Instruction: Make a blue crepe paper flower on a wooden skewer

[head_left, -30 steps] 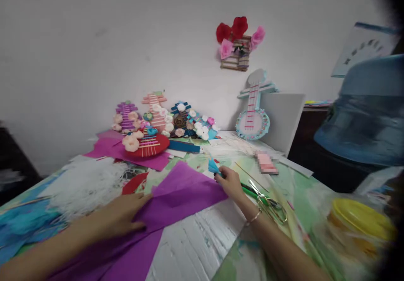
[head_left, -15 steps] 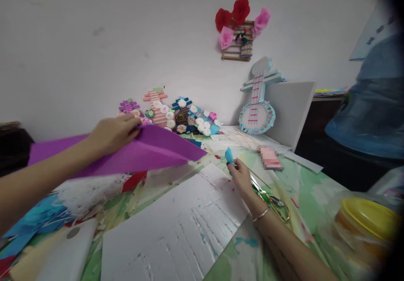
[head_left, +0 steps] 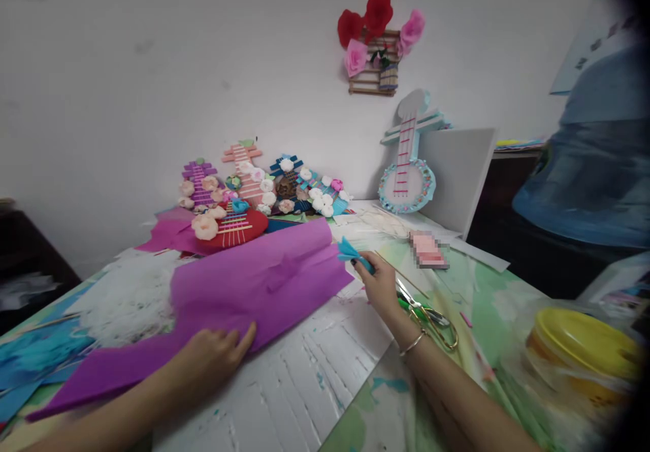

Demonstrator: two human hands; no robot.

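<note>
A sheet of purple crepe paper (head_left: 228,296) lies creased across the table and over the upper part of a white board (head_left: 284,384) streaked with glue-like marks. My left hand (head_left: 216,357) has its fingers curled at the sheet's near edge, gripping it. Between the fingers and thumb of my right hand (head_left: 380,281) is a small rolled piece of blue crepe paper (head_left: 350,252), its flared end pointing left. Just below that hand, gold-handled scissors (head_left: 431,320) rest on the table, partly hidden by my wrist.
Small decorated paper instruments (head_left: 246,174) stand along the wall, with a red one (head_left: 236,227) before them. White shredded paper (head_left: 126,296) and blue crepe paper (head_left: 45,350) lie at left. A yellow-lidded tub (head_left: 583,344) sits at right, near a large water bottle (head_left: 583,161).
My left hand has brought the purple sheet down and nearer, from raised at the left to lying over the board. The red instrument is uncovered. My right hand still holds the blue piece.
</note>
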